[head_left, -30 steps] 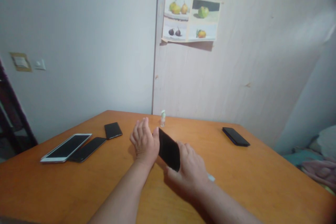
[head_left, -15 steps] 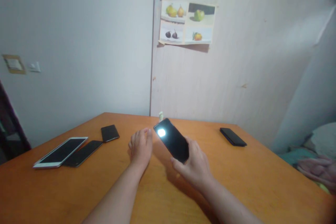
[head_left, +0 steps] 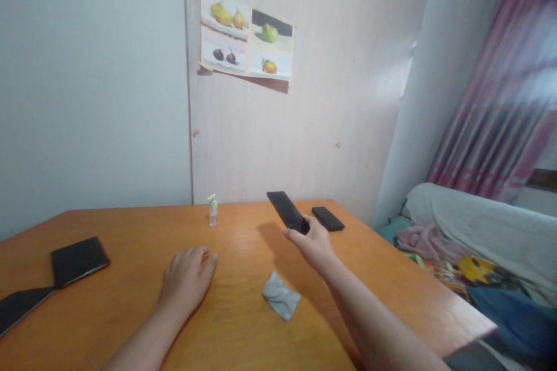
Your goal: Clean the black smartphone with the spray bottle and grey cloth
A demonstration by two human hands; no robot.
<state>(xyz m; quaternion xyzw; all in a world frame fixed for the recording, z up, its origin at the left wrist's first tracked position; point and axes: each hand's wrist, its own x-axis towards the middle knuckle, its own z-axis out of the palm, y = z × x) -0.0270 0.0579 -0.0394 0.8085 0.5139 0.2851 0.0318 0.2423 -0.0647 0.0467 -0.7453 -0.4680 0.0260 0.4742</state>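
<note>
Right hand (head_left: 316,244): grasping thin black rectangular phone (head_left: 285,208) above orange wooden table (head_left: 235,324), right of centre.
Left hand (head_left: 185,278): slack, nothing visibly held.
Phone: near-end-only grip could let it tip, drop.

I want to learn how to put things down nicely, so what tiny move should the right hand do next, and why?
Maybe lower the phone flat beside the black slab. The right hand holds the phone tilted above the table, with a shadow below it, and the slab already lies flat close by.
</note>
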